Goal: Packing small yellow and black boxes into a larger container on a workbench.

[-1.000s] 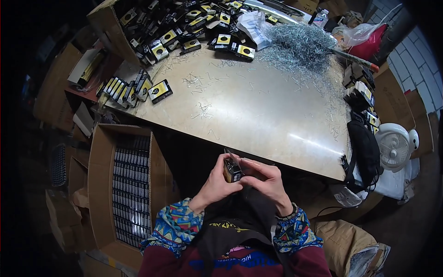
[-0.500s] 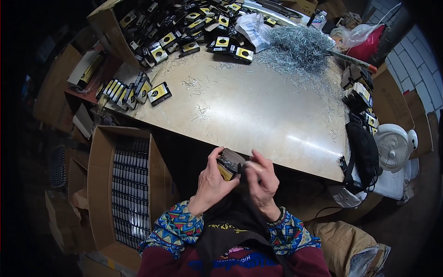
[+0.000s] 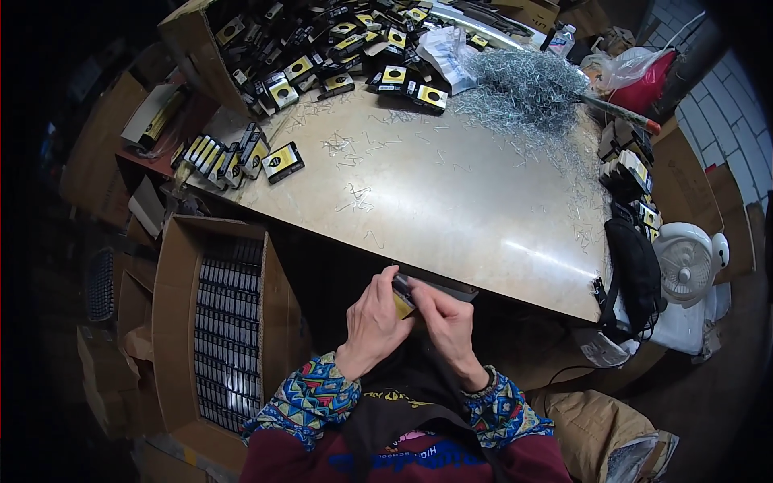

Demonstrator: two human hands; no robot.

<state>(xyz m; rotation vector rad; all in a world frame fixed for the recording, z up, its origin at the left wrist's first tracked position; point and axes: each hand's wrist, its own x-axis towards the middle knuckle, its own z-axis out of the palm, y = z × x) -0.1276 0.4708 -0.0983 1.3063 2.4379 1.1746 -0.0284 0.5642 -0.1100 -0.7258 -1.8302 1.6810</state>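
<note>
Holding box [image 3: 403,305] — left grip [image 3: 374,319], right grip [image 3: 448,324] (touching)

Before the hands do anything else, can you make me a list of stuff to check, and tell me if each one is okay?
1. Box held: ok. The left hand grips the small black-and-yellow box.
2. Other hand near: ok. The right hand is at the box's upper end.
3. Box end closed: cannot tell. Fingers cover much of it.
4. Tabletop free of loose bits: not ok. Thin metal pieces lie scattered there, with a big tangled metal pile at the far right.
5. Carton on the left open: ok. Rows of dark boxes show inside.
</note>
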